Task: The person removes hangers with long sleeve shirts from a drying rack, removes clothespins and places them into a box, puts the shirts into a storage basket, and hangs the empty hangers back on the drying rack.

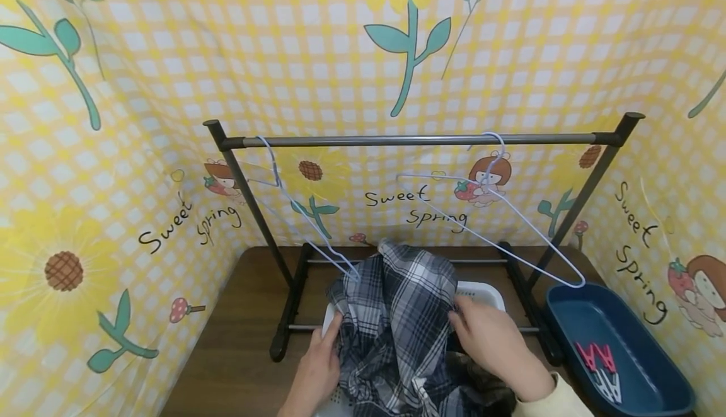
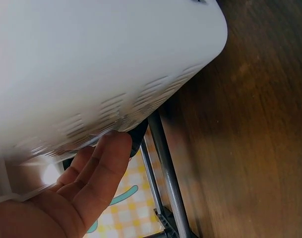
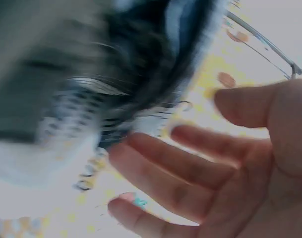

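A grey, black and white plaid shirt (image 1: 420,291) lies heaped over a white basket (image 1: 482,291) with slotted walls. My left hand (image 1: 317,366) holds the basket's left side, its fingers (image 2: 103,173) against the outer wall in the left wrist view; the thumb is hidden there. At the shirt's right edge is my right hand (image 1: 493,341). In the right wrist view its fingers (image 3: 180,188) are spread and fairly straight, with fingertips right by the blurred cloth. The lower end of one pale wire hanger (image 1: 317,222) overlaps the shirt's upper left.
A dark metal rack (image 1: 397,141) stands behind the basket on the brown table (image 1: 221,341). Another wire hanger (image 1: 533,228) hangs on its right part. At the right, a blue tub (image 1: 641,341) contains pink and white clothespins (image 1: 601,366). Darker patterned cloth (image 1: 476,373) shows beneath the shirt.
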A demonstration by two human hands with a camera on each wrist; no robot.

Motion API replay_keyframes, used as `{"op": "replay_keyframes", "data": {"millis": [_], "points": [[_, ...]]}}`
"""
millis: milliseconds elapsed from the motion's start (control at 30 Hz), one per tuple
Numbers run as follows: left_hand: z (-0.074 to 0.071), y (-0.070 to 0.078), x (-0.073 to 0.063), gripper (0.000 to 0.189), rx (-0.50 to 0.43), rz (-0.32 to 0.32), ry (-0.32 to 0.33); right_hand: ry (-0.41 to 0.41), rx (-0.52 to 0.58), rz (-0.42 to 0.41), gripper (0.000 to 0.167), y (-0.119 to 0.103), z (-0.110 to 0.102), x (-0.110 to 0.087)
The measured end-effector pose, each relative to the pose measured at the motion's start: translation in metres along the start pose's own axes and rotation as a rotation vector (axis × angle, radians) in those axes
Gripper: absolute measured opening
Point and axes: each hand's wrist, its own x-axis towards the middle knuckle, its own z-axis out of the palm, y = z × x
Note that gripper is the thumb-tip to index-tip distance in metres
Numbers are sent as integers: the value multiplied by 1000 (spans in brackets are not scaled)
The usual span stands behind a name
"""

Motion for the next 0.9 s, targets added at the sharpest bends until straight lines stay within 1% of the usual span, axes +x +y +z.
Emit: {"op": "replay_keyframes", "data": {"millis": [33,67,100,167,267,333,367,433,500,533,600,667,733,833,900], "points": [[0,0,0,69,1,1,2,29,27,-2,26,-6,-5,6],[0,-1,0,69,0,1,2,42,48,-4,39,-11,-8,12],[0,-1,0,69,2,5,6,42,71,-7,51,-16,-10,17],[1,-1,-1,69,1,5,4,9,88,-5,66,-25,-8,27],[1,1,0,69,4,7,5,-63,34,-18,82,-32,10,41],[1,2,0,69,3,5,9,-98,-9,-35,87,-32,28,50],[1,2,1,70,3,5,11,-112,-25,-49,86,-31,36,54],[2,3,1,70,4,7,8,-128,-54,-75,77,-28,49,59],[3,3,1,70,4,10,0,-108,-82,-111,62,-25,55,60],[3,3,2,70,5,13,-2,-89,-89,-128,55,-24,55,59],[4,3,1,70,8,19,3,-38,-107,-164,41,-23,51,55],[4,3,1,70,8,18,10,22,-119,-202,28,-23,41,49],[3,3,0,70,14,13,19,60,-115,-225,20,-25,29,40],[2,3,-1,70,18,0,18,71,-96,-238,15,-26,14,25],[2,2,-1,70,20,-4,20,58,-54,-236,14,-26,7,13]]}}
